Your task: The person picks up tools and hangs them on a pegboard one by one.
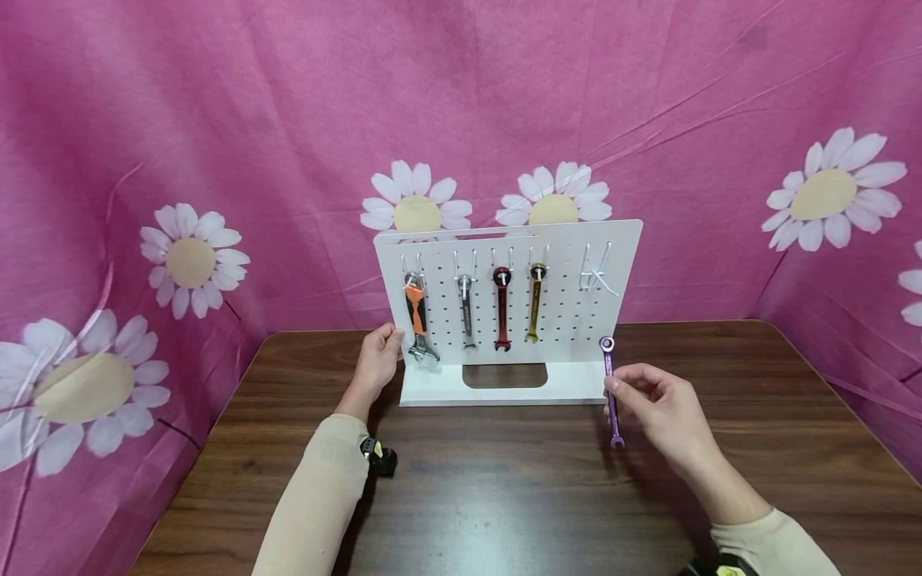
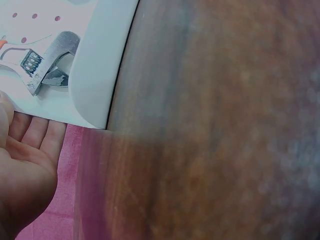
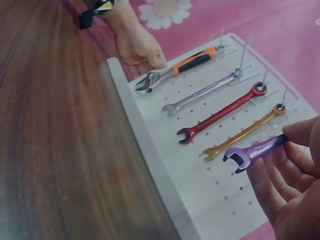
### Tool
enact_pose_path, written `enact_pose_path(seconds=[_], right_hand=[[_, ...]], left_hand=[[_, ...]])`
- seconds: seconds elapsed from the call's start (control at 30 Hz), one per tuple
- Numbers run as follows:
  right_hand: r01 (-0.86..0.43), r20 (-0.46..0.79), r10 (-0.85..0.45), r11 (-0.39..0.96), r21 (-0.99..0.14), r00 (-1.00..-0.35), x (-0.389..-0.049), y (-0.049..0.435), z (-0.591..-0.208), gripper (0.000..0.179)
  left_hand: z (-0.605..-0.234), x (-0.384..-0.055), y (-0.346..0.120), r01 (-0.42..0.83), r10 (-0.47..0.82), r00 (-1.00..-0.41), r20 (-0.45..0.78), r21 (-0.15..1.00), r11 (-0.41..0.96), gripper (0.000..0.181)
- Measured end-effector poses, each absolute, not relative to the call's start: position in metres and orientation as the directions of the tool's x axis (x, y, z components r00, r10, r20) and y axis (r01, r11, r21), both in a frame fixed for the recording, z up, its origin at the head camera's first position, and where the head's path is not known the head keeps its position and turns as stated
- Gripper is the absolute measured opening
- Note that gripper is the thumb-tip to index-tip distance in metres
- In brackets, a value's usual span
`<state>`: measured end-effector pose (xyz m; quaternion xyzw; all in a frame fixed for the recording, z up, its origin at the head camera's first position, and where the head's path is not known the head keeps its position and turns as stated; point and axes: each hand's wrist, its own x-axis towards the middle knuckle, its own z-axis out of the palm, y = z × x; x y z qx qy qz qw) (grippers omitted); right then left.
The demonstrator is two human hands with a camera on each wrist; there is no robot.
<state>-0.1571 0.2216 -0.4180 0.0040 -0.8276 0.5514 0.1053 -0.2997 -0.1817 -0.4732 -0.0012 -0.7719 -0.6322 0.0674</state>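
Observation:
Between thumb and fingers, my right hand (image 1: 666, 408) pinches a purple combination wrench (image 1: 611, 400) in front of the board's lower right corner. Its ring end points up and its open end down; the right wrist view shows the open jaw of the purple wrench (image 3: 255, 152) close up. A white pegboard (image 1: 446, 336) stands upright on its base. At its left edge my left hand (image 1: 378, 360) holds on, thumb toward the front and fingers behind. Nearest that hand hangs an adjustable wrench (image 1: 416, 308) with an orange and black handle, its head down.
Hooked in a row on the pegboard are a silver wrench (image 1: 467, 312), a red wrench (image 1: 502, 308) and a yellow wrench (image 1: 535, 304). A bare white hook (image 1: 596, 278) sticks out at the right. Beneath is a brown wooden table (image 1: 490, 488); a pink flowered cloth (image 1: 461, 96) hangs behind.

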Motion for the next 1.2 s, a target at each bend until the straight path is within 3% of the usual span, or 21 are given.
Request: enact_pose_path(seconds=[0.4,1.0,1.2], right_hand=[[-0.201,0.265,0.170,0.319,-0.926,-0.949,-0.163,0.216,-0.407,0.003],[-0.257,0.351,0.199,0.384,-0.887,-0.915,-0.173,0.222,-0.383,0.002],[-0.242,0.347,0.185,0.429,-0.870,-0.919,-0.179,0.221,-0.380,0.016]], left_hand=[[-0.475,-0.301,-0.183,0.083,-0.079,-0.992,0.102,0.974,0.213,0.027],[-0.473,-0.300,-0.183,0.073,-0.076,-0.993,0.090,0.976,0.206,0.027],[-0.472,-0.300,-0.183,0.071,-0.073,-0.994,0.087,0.978,0.197,0.028]])
